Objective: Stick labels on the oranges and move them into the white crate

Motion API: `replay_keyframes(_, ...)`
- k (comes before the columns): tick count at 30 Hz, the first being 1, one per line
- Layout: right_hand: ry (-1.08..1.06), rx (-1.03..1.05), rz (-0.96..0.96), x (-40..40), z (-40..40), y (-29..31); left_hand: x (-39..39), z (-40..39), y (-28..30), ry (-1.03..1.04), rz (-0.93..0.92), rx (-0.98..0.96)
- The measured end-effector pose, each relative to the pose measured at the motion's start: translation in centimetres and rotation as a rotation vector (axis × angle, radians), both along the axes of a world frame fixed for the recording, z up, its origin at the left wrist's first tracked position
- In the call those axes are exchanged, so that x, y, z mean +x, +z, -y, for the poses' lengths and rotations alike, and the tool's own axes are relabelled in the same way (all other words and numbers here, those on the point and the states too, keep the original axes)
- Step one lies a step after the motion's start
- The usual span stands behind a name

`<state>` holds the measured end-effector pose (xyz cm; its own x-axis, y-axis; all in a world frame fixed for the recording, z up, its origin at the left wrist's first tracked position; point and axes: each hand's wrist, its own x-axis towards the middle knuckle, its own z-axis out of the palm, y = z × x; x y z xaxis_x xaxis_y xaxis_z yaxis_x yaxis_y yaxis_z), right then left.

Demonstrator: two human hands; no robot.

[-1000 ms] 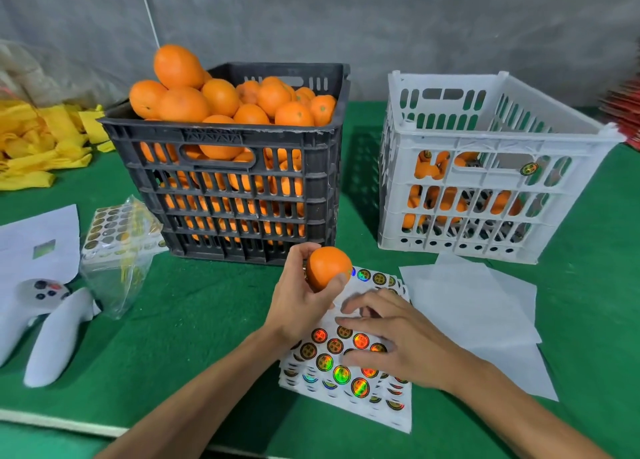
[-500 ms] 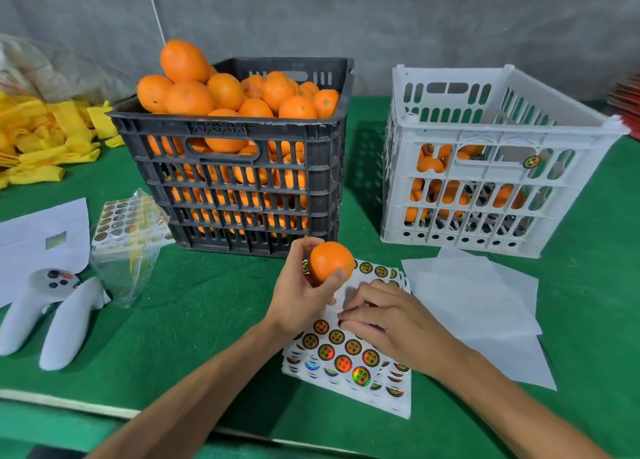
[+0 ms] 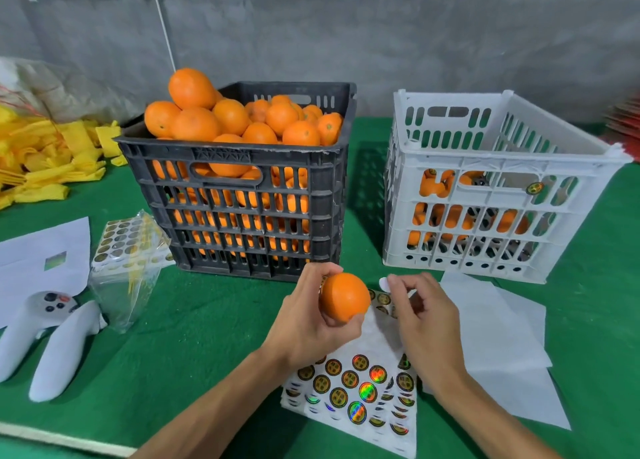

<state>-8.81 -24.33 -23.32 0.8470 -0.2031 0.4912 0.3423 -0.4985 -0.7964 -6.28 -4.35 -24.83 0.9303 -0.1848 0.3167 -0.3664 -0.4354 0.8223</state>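
Left hand (image 3: 311, 323) grips smooth round orange (image 3: 344, 297); right hand (image 3: 420, 315) pinches label (image 3: 383, 282).

Left hand (image 3: 308, 320): raised, fingers curled in a cupping grip. Right hand (image 3: 420, 316): raised beside it, thumb and forefinger pinched together, remaining fingers curled.

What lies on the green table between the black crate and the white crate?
Nothing: the head view shows only bare green table in the gap between the black crate and the white crate.
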Motion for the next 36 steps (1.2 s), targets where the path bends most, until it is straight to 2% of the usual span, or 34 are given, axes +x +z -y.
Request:
replay_keyframes(2, -0.001, -0.146, 0.055, -0.2, -0.4, -0.2, -0.2, 0.7, -0.1, -0.006, 0.046, 0.013)
replay_keyframes(7, 0.101, -0.329, 0.206, -0.4, -0.2, -0.6, -0.3, 0.9, -0.5, 0.0, 0.036, -0.072)
replay_keyframes(11, 0.203, -0.405, 0.096, -0.8, -0.3, -0.8, -0.2, 0.3, 0.2, 0.022, 0.073, -0.126)
replay_keyframes(14, 0.221, -0.466, 0.077, -0.7, -0.9, -0.4, 0.0, 0.5, 2.1, 0.026, 0.183, -0.139)
replay_keyframes(17, 0.067, -0.509, 0.203, 0.6, -1.0, 2.2, 0.9, 1.5, 6.1, 0.004, 0.294, -0.121)
replay_keyframes(21, -0.169, -0.448, 0.44, 4.3, 0.4, 8.9, 3.8, 3.8, 14.0, 0.072, 0.531, 0.092)
replay_keyframes(23, -0.272, -0.486, 0.537, 6.4, 1.8, 12.5, 5.7, 5.2, 18.2, 0.072, 0.577, 0.155)
replay_keyframes(27, -0.463, -0.563, 0.495, 9.0, 4.1, 16.6, 9.4, 6.0, 24.2, -0.081, 0.613, 0.344)
replay_keyframes(29, -0.495, -0.634, 0.457, 9.6, 5.1, 16.9, 12.1, 4.0, 25.7, -0.04, 0.646, 0.428)
replay_keyframes(31, -0.499, -0.693, 0.444, 9.9, 5.8, 16.2, 15.3, 0.9, 26.3, 0.08, 0.556, 0.519)
replay_keyframes(34, -0.476, -0.739, 0.423, 10.0, 6.0, 14.2, 19.0, -3.9, 25.0, 0.176, 0.168, 0.855)
replay_keyframes(36, -0.445, -0.734, 0.375, 10.0, 5.8, 12.7, 20.3, -5.8, 23.7, 0.184, -0.016, 0.99)
